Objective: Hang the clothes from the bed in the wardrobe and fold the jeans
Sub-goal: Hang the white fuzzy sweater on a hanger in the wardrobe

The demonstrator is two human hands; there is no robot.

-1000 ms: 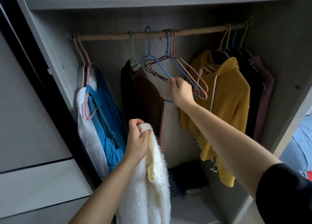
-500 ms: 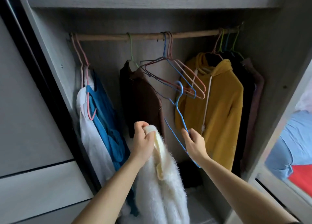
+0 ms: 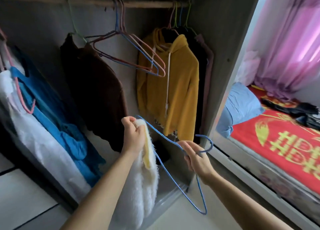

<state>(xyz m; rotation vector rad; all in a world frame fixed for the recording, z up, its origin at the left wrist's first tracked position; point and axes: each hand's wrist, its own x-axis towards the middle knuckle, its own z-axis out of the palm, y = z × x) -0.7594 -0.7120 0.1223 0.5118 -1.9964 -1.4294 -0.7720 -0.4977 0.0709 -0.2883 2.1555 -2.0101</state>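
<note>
The left fingers [image 3: 129, 121] curl tight round the top edge of the sweater [image 3: 143, 186], which hangs from the left hand [image 3: 134, 137] at centre frame. The right fingers [image 3: 186, 145] pinch the blue hanger [image 3: 202, 195] at its neck, just under the hook, in the right hand [image 3: 197, 160] beside it. One hanger arm nearly touches the sweater's top.

The step looks to be threading. Best to find the neck opening, feed one arm in, then the other. The wire is thin and the knit fluffy, so it may snag or slide off.

Above, the rail [image 3: 147, 4] has a gap beside the empty hangers [image 3: 138, 56], between the brown top [image 3: 97, 91] and the hoodie [image 3: 181, 84].

At right, past the wardrobe [image 3: 230, 56] wall, the bed [image 3: 277, 143] holds dark clothes [image 3: 297, 110] under a pink curtain [image 3: 285, 39].
</note>
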